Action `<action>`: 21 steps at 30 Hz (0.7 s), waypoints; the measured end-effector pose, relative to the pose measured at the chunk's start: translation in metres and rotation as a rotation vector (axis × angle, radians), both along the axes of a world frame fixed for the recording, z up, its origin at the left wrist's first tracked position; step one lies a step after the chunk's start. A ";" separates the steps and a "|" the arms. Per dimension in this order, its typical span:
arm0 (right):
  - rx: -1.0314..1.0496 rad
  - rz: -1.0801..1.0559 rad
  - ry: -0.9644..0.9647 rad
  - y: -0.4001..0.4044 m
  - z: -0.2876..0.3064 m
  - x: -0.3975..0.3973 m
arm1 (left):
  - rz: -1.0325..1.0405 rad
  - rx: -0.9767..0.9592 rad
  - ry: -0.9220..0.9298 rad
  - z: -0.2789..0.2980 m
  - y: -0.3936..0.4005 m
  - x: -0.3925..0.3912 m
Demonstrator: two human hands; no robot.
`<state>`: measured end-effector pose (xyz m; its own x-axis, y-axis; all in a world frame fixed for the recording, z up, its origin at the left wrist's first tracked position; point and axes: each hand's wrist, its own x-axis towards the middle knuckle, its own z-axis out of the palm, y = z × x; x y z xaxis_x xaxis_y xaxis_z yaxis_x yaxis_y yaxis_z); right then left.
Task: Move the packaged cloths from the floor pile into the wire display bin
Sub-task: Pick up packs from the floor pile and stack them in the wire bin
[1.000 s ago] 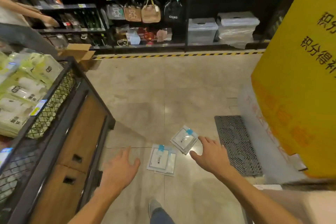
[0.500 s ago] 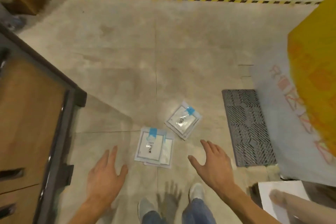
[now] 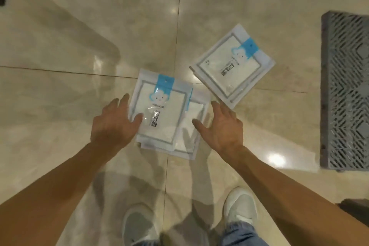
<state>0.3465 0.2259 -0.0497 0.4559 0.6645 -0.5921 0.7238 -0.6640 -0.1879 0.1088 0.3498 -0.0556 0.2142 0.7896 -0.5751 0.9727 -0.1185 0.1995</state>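
Both hands flank the near stack of cloth packs, about to lift it.

Nearest, two shoes (image 3: 240,206) stand on the floor (image 3: 60,96). Ahead, the left hand (image 3: 112,124) lies spread at the stack (image 3: 165,114), thumb on its left edge; the right hand (image 3: 221,126) is spread too, gripping nothing, thumb over the right edge. The stack lies between them, long axis pointing away. A second stack (image 3: 232,64) lies tilted beyond, nearer the right hand. The bin is out of view.

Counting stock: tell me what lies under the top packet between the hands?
Under the top packet more packets stick out right and below; their count is hidden.
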 end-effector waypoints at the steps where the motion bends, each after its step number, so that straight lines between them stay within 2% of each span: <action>1: -0.016 -0.009 -0.001 0.000 -0.021 -0.002 | 0.024 -0.024 -0.004 -0.022 0.002 0.004; 4: -0.028 -0.081 -0.028 -0.001 -0.069 -0.013 | 0.112 -0.036 0.009 -0.070 0.003 0.009; 7: 0.015 -0.255 -0.040 -0.001 -0.094 -0.025 | 0.213 0.037 -0.015 -0.094 0.003 0.012; 10: 0.031 -0.473 0.053 0.003 -0.103 -0.034 | 0.355 -0.008 -0.060 -0.098 0.007 0.013; 14: 0.070 -0.660 0.217 0.010 -0.102 -0.035 | 0.439 -0.079 -0.124 -0.097 0.010 0.000; 17: 0.192 -0.746 0.376 0.006 -0.100 -0.031 | 0.598 -0.111 -0.312 -0.087 0.007 -0.012; 19: 0.307 -0.840 0.550 0.003 -0.091 -0.026 | 0.714 -0.164 -0.480 -0.074 0.006 -0.021; 21: 0.377 -0.857 0.695 0.000 -0.074 -0.019 | 0.723 -0.178 -0.579 -0.055 0.006 -0.030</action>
<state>0.3279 0.2257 -0.1240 0.4961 0.4831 -0.7215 -0.2715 -0.7030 -0.6574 0.0791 0.3556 -0.1109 -0.0032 0.7535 -0.6574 0.5423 0.5537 0.6319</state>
